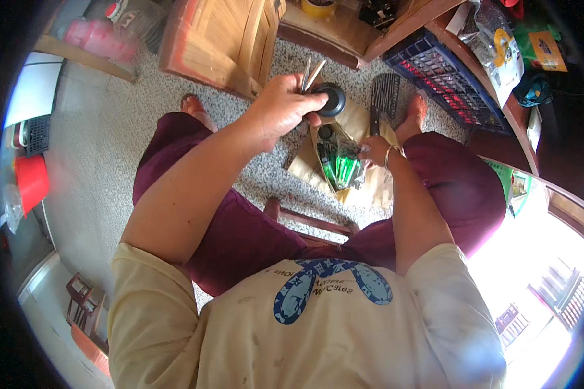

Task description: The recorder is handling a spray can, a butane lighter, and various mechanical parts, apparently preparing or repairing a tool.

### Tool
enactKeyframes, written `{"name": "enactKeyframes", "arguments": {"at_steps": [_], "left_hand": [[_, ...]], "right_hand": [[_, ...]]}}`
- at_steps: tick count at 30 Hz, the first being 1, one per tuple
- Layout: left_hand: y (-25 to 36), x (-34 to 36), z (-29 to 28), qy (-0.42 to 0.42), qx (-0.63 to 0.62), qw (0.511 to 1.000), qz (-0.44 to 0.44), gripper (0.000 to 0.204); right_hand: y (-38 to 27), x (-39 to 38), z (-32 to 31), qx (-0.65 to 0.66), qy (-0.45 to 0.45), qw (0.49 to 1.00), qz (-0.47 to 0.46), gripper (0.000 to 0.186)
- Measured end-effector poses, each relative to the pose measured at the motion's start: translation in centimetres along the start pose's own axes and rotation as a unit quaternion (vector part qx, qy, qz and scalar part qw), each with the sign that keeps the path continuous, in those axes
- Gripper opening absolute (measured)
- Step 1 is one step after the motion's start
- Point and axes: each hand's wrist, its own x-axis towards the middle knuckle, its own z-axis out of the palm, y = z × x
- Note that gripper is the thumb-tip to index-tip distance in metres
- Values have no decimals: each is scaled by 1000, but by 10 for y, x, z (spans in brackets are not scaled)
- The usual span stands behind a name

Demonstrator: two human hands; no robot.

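My left hand (284, 109) is closed around several slender, stick-like pieces (315, 72) and a black round disc (332, 100), with the thumb lying across the disc. Lower down and to the right, my right hand (375, 152) pinches the edge of a clear plastic bag (355, 150). Bright green and dark pieces (341, 167) show in the bag; their kind I cannot make out. Beneath lies a brown sheet of cardboard or paper (377, 189). Just beyond my right hand is a dark, flat-headed tool (386, 91) with a black handle (375, 120).
A wooden cabinet door (217, 42) stands open ahead on the left. A dark blue plastic crate (444, 81) leans at the right by shelves with packets (499, 55). My knees flank the work, with a wooden stool rung (315, 220) between. Far left stands a red bucket (31, 181).
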Motion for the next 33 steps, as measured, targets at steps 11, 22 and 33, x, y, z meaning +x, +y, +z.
{"name": "enactKeyframes", "arguments": {"at_steps": [11,22,33], "left_hand": [[-6,0,-2,-21,3,1000,9,11],[-2,-2,2,-4,14,1000,-8,15],[-6,1,3,1,35,999,-16,12]], "right_hand": [[-12,-14,-3,233,-73,969,22,30],[-11,3,-2,-246,70,964,-70,30],[-34,3,37,-302,90,949,-16,23]]}}
